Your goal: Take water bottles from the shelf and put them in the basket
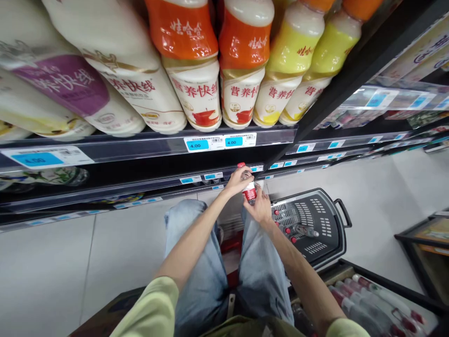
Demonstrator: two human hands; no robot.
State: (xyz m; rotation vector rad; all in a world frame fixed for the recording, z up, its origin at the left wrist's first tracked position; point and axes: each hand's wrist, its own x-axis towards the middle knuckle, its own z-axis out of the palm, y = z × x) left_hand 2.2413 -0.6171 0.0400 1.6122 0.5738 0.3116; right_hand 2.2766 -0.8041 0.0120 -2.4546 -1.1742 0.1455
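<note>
A small clear bottle with a red cap and a red-and-white label [249, 193] is held in front of the lower shelf, tilted with its cap away from me. My left hand [240, 181] is wrapped round its upper part. Lower down, my right hand [261, 207] grips it near the base. To the right of my knees a dark grey shopping basket [341, 234] stands on the floor. Several red-capped bottles [288, 230] show inside it, along with a clear bottle with a pale cap [306, 230] lying on its side. My right forearm partly hides the basket.
Large drink bottles [194, 79] line the upper shelf [147, 146] close before me. Price tags [199, 144] run along the shelf edges. At lower right, a dark-edged case [393, 276] holds several bottles. Another display stand [426, 236] is at the right edge. Pale floor tiles [389, 196] lie between.
</note>
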